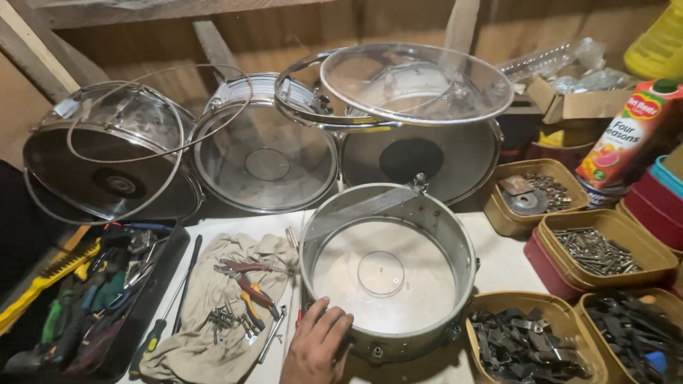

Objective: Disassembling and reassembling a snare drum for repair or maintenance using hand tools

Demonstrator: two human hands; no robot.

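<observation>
My left hand [316,348] comes in from the bottom edge and lies on the near left rim of a metal snare drum shell [455,249], its fingers curled over the edge. The shell lies flat on the bench with a clear drumhead [384,277] at its bottom and a strip of snare wires [356,213] across its far left rim. Just left of the hand, a beige cloth [206,299] carries red-handled pliers [249,284] and a small heap of screws [231,320]. My right hand is out of sight.
Three more drum shells [267,153] and loose clear heads and hoops [416,82] lean at the back. A black tray of hand tools [92,299] sits on the left. Tubs of screws and metal parts [597,249] and a juice carton [629,135] crowd the right.
</observation>
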